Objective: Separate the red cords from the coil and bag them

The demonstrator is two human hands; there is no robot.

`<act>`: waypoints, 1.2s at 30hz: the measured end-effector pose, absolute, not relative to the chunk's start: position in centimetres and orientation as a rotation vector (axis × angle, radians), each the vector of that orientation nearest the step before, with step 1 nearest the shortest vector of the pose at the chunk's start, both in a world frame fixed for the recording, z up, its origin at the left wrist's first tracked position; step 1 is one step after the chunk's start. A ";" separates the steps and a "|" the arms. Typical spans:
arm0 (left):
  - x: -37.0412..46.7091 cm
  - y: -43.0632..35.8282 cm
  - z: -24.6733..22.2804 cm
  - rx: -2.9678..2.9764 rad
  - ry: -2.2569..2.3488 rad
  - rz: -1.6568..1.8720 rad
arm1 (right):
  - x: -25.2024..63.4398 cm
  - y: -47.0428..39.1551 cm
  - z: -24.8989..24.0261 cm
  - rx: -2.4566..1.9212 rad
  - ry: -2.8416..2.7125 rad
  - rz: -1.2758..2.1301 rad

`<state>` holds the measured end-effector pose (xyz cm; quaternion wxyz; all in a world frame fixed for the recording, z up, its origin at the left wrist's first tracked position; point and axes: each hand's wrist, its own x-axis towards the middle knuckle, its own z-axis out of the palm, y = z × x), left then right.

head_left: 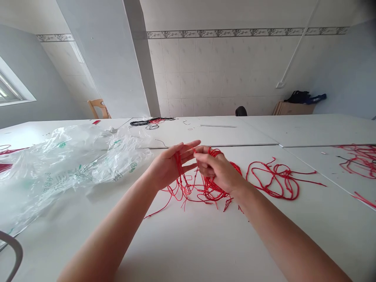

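Note:
Red cords hang looped over my left hand (173, 162), between its thumb and fingers, with the fingers stretched toward the right. Close beside it, my right hand (213, 164) is closed, its thumb and fingertips pinching red cord, and more cord wraps over its fingers. Beneath both hands, a tangled pile of red cords (216, 190) lies on the white table (190, 243), partly covered by my right hand. Thinner red strands dangle below my left palm. Right of the hands rests a separate looped red cord (289, 188) with knotted ends.
Crumpled clear plastic bags (88, 160) cover the table's left side. A bundle of black cords (147, 122) lies at the back, with a thin strip (218, 126) to its right. More red cords (362, 160) are at the far right. A wooden chair (99, 108) stands behind the table.

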<state>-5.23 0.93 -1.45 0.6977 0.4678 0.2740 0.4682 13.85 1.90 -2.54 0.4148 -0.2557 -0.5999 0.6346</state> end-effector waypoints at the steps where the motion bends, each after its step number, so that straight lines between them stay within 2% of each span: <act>1: -5.2 0.9 -1.4 1.036 0.610 1.043 | 14.2 2.2 -2.2 -0.591 -1.416 1.643; 6: -5.7 1.1 -1.4 1.009 0.644 1.043 | 17.2 3.5 0.0 -0.388 -1.007 1.570; 13: -5.8 1.4 -1.5 1.002 0.627 1.065 | 21.7 5.0 1.4 -0.187 -0.737 1.359; 17: -5.7 1.3 -1.5 0.980 0.662 1.071 | 21.3 5.3 1.0 -0.218 -0.884 1.396; 23: -5.6 1.5 -2.0 1.012 0.620 1.032 | 15.9 3.8 -2.0 -0.563 -1.316 1.679; 29: -5.4 1.6 -2.6 1.096 0.662 0.978 | 12.4 1.9 -4.3 -0.772 -1.670 1.417; 36: -5.2 1.5 -2.6 1.134 0.630 0.976 | 12.9 2.0 -3.7 -0.751 -1.588 1.431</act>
